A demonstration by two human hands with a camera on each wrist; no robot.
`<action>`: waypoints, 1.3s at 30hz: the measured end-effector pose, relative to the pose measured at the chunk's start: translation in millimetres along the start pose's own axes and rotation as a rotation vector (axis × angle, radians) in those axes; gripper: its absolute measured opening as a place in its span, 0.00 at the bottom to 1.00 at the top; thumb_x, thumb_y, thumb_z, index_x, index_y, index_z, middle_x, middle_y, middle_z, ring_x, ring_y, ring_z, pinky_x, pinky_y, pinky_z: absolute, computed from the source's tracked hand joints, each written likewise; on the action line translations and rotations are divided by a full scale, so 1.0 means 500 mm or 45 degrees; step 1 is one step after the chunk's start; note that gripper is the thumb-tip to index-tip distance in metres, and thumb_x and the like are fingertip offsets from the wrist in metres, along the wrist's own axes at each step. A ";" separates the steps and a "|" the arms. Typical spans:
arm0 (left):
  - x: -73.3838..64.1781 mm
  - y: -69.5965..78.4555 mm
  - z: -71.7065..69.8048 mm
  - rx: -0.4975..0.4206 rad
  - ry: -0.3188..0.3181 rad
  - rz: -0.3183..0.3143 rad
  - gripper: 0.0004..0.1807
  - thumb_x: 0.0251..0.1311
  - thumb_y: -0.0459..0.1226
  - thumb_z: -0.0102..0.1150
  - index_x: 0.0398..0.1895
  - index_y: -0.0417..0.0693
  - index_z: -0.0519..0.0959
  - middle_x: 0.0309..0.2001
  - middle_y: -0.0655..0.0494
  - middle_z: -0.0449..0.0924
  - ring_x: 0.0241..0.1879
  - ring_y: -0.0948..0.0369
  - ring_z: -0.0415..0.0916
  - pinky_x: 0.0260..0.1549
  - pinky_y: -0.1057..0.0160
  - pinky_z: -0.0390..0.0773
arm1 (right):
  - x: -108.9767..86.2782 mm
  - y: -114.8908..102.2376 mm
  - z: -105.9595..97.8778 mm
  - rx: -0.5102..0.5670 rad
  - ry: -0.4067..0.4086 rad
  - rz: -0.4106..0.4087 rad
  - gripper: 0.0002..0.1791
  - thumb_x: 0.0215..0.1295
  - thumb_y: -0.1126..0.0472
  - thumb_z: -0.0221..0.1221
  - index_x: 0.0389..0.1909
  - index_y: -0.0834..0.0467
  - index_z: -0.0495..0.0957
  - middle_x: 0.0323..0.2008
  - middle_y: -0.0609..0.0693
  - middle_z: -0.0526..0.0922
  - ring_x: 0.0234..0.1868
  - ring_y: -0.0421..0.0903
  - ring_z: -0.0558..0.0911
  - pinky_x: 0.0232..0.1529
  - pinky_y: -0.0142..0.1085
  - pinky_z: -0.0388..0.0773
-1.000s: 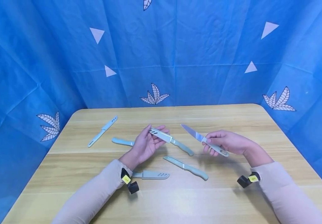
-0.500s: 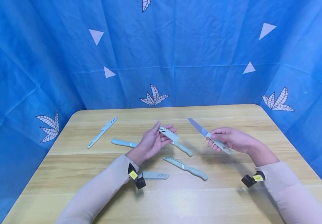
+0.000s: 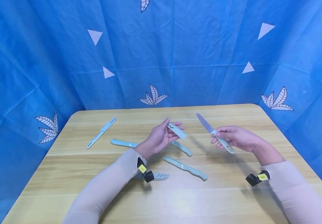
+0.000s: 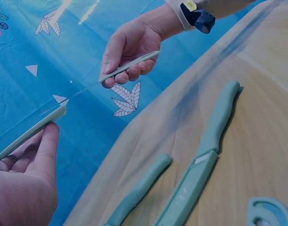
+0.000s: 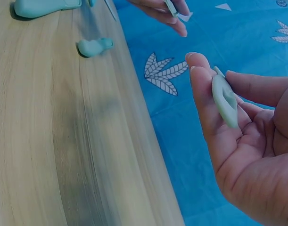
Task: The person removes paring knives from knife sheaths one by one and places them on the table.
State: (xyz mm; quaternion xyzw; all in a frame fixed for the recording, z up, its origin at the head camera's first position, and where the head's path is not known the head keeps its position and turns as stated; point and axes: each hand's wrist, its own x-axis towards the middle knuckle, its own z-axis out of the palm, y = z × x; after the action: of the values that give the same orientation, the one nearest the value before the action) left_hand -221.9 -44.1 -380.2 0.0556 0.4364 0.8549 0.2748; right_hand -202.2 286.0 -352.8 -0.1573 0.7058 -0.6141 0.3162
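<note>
My left hand (image 3: 158, 137) pinches a pale green slotted knife sheath (image 3: 178, 132) between thumb and fingers, above the table; its open end points right. To the right, my right hand (image 3: 236, 137) grips a knife by its pale green handle (image 3: 222, 142). Its bare blade (image 3: 205, 123) points up and left, apart from the sheath. In the left wrist view, the sheath (image 4: 34, 130) and the knife handle (image 4: 129, 66) are seen edge-on. The right wrist view shows the handle (image 5: 224, 100) between my right thumb and fingers, its hole end towards the camera.
Sheathed knives lie on the wooden table (image 3: 189, 202): one far left (image 3: 101, 133), one partly behind my left forearm (image 3: 123, 143), one under the left wrist (image 3: 160, 176), one at centre (image 3: 185, 168). Another knife handle (image 3: 181, 148) shows below the left hand. A blue patterned cloth (image 3: 200, 77) hangs behind.
Both hands have moved right and slightly farther from me, with the sheath and the knife. The blade has tilted steeper. The sheath no longer lines up with the handle on the table.
</note>
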 end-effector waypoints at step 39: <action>0.136 -0.045 0.067 0.137 0.071 -0.137 0.26 0.77 0.46 0.38 0.59 0.31 0.73 0.58 0.36 0.75 0.60 0.43 0.72 0.58 0.52 0.76 | -0.045 0.033 -0.084 0.022 0.217 -0.048 0.14 0.76 0.63 0.50 0.52 0.69 0.73 0.46 0.55 0.85 0.47 0.47 0.84 0.51 0.39 0.82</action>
State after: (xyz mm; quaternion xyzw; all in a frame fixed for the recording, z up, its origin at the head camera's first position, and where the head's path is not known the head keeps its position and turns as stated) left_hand -258.7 25.6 -387.1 0.0229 0.4918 0.8154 0.3046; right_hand -209.5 335.3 -361.1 -0.1150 0.7217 -0.6371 0.2448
